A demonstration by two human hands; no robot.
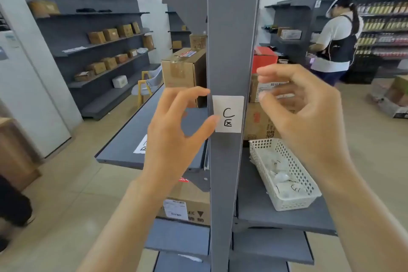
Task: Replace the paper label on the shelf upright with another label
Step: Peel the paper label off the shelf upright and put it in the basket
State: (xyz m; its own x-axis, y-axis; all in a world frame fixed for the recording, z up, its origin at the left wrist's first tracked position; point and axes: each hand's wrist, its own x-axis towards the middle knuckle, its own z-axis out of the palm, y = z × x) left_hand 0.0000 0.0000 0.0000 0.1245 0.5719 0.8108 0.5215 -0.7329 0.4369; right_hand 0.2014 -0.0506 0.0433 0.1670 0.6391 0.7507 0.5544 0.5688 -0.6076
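Grey metal shelving fills a stockroom with a tiled floor, cardboard boxes on the wall racks and another person working at a far aisle. Central in view stands the grey shelf upright (231, 51), and on its face is a white paper label (228, 114) marked with a handwritten "C" above a boxed character. The label sits upright and square to the post, its long axis vertical along the upright, the writing reading right way up toward the camera. The left hand (174, 137) has its thumb tip touching the label's lower left edge and its forefinger tip at the post edge just above the upper left corner; the remaining fingers are loosely curled and hold nothing. The right hand (302, 112) hovers just right of the label, fingers loosely curled and apart, motion-blurred; whether it touches the label's right edge cannot be told, and nothing is visibly held. Below the right fingers, a white perforated basket (309, 183) on the shelf contains several more marked slips. Below and left of the left fingers another white slip (141, 147) lies on the shelf board. Assessment: whether the mounted label is the old one awaiting removal or the replacement being pressed flat cannot be established; the loose slip suggests the latter, leaving only smoothing down.
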